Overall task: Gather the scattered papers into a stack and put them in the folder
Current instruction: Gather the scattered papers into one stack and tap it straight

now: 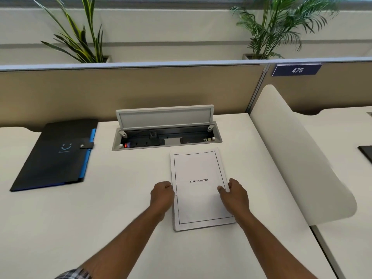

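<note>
A: Papers point(198, 190)?
B: One squared-up stack, lying flat on the white desk point(100, 208), just in front of the open cable box point(167, 135). Top sheet white with a thin black border frame, "BIBLIOGRAPHY" printed mid-page. Edges nearly flush; a sliver of lower sheets shows along the left and bottom sides.

A: Folder point(54, 156)?
B: Black, blue edge along its right side, snap tab shut. Lies closed at the desk's far left, well apart from the stack.

A: Arms?
B: Both forearms reach forward from the near edge, one to each long side of the stack. A checked sleeve point(78, 274) shows at the left elbow.

A: Left hand point(162, 195)?
B: Fingers curled into a loose fist, knuckles pressed against the stack's left edge. No grip that I can see.

A: Right hand point(235, 195)?
B: Half open, cupped at the right edge. Thumb lies on the top sheet; the fingers wrap the edge.
</note>
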